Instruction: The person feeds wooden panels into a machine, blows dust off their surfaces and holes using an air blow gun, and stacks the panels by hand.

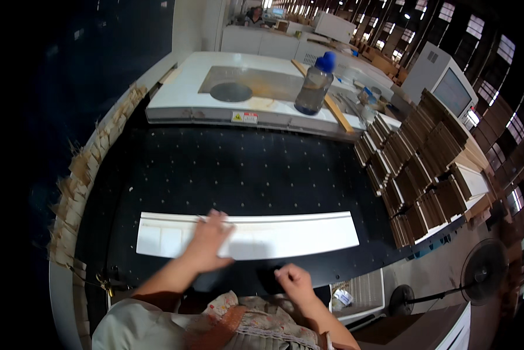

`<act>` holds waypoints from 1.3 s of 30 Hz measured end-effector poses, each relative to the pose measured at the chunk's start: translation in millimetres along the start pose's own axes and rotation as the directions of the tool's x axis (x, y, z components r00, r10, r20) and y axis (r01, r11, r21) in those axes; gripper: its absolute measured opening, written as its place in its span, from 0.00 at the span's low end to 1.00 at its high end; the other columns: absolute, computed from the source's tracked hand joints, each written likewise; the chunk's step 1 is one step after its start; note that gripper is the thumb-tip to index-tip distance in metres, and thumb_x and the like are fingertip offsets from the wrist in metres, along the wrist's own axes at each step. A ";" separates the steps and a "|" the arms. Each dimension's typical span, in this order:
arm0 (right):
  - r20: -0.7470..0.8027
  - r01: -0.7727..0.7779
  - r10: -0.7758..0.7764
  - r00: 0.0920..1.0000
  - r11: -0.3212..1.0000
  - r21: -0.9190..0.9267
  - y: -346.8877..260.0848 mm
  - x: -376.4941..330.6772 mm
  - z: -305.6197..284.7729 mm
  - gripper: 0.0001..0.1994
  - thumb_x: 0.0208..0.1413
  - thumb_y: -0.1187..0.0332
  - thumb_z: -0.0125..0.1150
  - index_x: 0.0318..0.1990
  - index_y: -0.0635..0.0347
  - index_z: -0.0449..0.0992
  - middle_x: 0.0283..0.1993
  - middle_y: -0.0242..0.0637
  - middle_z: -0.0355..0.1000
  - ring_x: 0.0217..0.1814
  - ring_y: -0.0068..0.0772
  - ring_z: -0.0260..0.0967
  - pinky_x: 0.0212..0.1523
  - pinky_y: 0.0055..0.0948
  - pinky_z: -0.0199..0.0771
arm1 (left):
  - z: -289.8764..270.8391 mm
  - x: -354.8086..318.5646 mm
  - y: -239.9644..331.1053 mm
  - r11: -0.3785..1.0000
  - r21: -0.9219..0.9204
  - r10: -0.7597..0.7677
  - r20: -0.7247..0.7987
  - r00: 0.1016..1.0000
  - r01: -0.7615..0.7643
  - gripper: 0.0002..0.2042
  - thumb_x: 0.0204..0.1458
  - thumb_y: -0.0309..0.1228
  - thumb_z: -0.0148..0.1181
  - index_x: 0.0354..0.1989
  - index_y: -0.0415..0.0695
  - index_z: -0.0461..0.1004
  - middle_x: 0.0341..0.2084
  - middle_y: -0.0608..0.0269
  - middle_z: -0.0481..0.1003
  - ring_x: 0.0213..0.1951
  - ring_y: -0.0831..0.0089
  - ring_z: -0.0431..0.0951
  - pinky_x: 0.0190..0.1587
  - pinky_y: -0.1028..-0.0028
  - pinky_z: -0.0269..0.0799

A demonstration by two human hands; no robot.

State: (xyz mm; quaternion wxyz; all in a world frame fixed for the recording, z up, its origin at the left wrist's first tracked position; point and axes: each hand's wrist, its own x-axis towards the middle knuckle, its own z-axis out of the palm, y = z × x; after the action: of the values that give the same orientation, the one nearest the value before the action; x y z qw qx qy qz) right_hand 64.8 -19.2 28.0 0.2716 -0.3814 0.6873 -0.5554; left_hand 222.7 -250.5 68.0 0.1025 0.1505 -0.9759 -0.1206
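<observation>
A long white panel (273, 236) with a groove along its far edge lies flat on a black table (232, 169) dotted with small pale spots. My left hand (208, 240) rests on the panel left of its middle, open, fingers reaching toward the grooved edge. Near the table's front edge, to the right and just short of the panel, my right hand (295, 281) is curled closed. Whatever its fingers may hold is hidden.
Stacked boards (419, 163) crowd the right side. Beyond the table, a white machine top (180, 81) carries a blue-capped bottle (314, 87) and a wooden strip (339, 114). A black fan (480, 273) stands at right; a white crate (367, 294) sits below the front edge.
</observation>
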 end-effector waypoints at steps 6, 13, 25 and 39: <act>0.064 0.329 -0.327 0.943 0.886 -0.325 2.0 -5.7 4.4 0.06 0.49 0.74 0.61 0.24 0.61 0.71 0.24 0.40 0.69 0.26 0.40 0.68 0.28 0.32 0.66 | 40.9 31.3 28.1 0.997 0.054 0.050 0.128 0.991 -0.058 0.50 0.32 0.60 0.66 0.64 0.47 0.55 0.63 0.35 0.47 0.66 0.38 0.42 0.60 0.36 0.38; 0.049 0.366 -0.378 0.924 0.844 -0.392 -14.2 -12.5 7.8 0.05 0.50 0.71 0.58 0.26 0.61 0.71 0.26 0.47 0.68 0.31 0.52 0.66 0.33 0.42 0.67 | 52.6 32.9 34.5 0.995 0.099 -0.002 0.048 0.999 -0.003 0.44 0.35 0.61 0.62 0.61 0.49 0.60 0.61 0.38 0.53 0.65 0.43 0.48 0.58 0.34 0.40; 0.018 0.349 -0.372 0.928 0.852 -0.389 -2.8 -9.3 7.0 0.04 0.49 0.71 0.59 0.26 0.60 0.72 0.26 0.46 0.68 0.31 0.52 0.66 0.33 0.42 0.67 | 31.6 48.1 35.7 0.992 0.123 -0.048 0.286 0.957 0.013 0.48 0.34 0.62 0.63 0.64 0.51 0.55 0.63 0.38 0.48 0.66 0.45 0.45 0.60 0.37 0.42; 0.009 0.378 -0.402 0.915 0.851 -0.366 -9.5 -8.8 7.2 0.05 0.51 0.71 0.58 0.26 0.60 0.72 0.26 0.45 0.68 0.30 0.50 0.66 0.32 0.40 0.67 | 51.2 39.9 28.4 0.999 0.047 0.020 0.140 0.990 -0.026 0.46 0.36 0.62 0.60 0.64 0.50 0.57 0.63 0.35 0.48 0.66 0.42 0.43 0.60 0.34 0.33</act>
State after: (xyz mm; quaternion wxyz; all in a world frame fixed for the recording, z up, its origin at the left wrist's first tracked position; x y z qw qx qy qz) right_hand 77.5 -16.8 35.1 0.0553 -0.5369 0.6943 -0.4760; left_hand 165.7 -226.4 33.4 0.0316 0.1330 -0.9850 -0.1057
